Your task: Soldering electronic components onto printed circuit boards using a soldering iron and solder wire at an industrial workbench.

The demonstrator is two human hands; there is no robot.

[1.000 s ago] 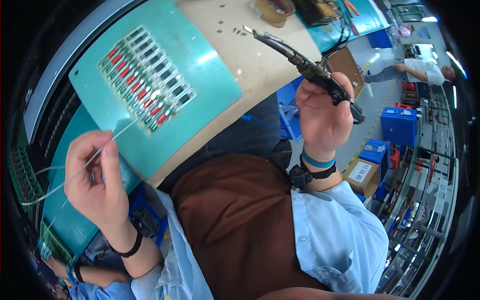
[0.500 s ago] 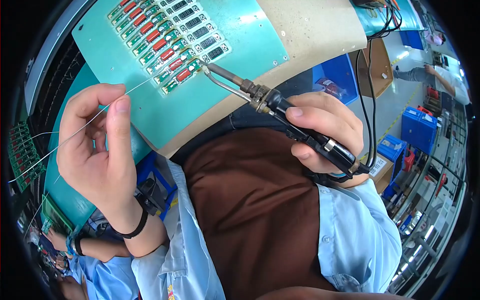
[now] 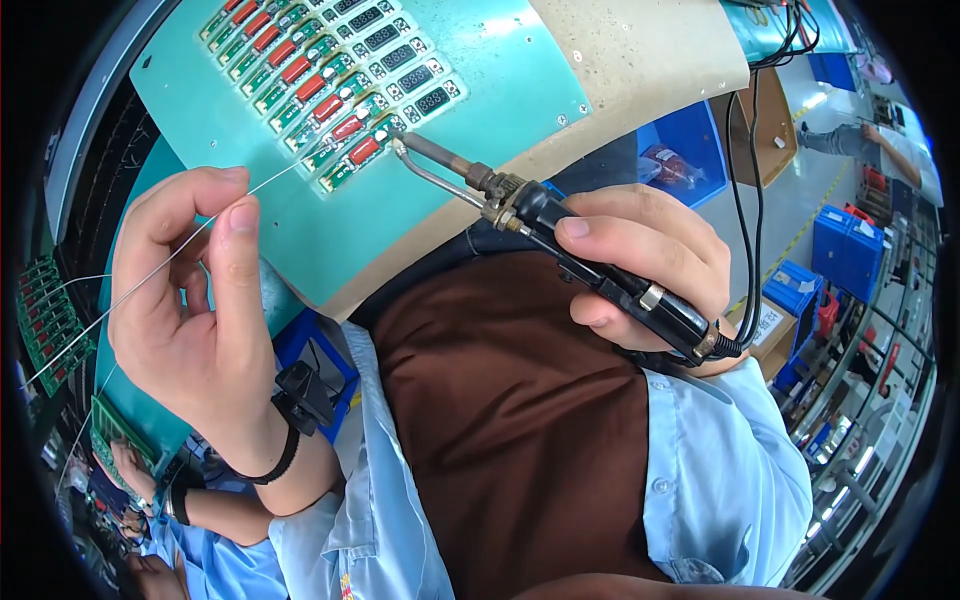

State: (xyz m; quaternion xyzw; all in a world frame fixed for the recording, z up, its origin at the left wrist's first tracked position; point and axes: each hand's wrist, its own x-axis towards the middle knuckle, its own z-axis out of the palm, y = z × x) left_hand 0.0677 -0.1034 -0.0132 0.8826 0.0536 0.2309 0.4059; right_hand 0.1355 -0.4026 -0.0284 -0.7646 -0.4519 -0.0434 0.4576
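Observation:
My left hand is closed, thumb and index finger pinching a thin silvery wire that looks like solder. The wire's front end reaches the nearest small circuit boards; its other end trails off to the left. In my right hand is a black-handled soldering iron with a bent metal tube alongside its shaft. The iron's tip is at the right end of the nearest circuit board, which carries a red component. Several such boards, with black digit displays beside them, sit in rows in a teal plate.
The plate lies on a tan board. Black cables run up from the iron's handle. Blue bins and a cardboard box stand beyond. At lower left, another person's hand touches a green panel.
The view has shifted slightly. Both my hands keep their grips, and the iron's tip stays by the nearest board. At lower left, the other person's hand has moved against the green panel.

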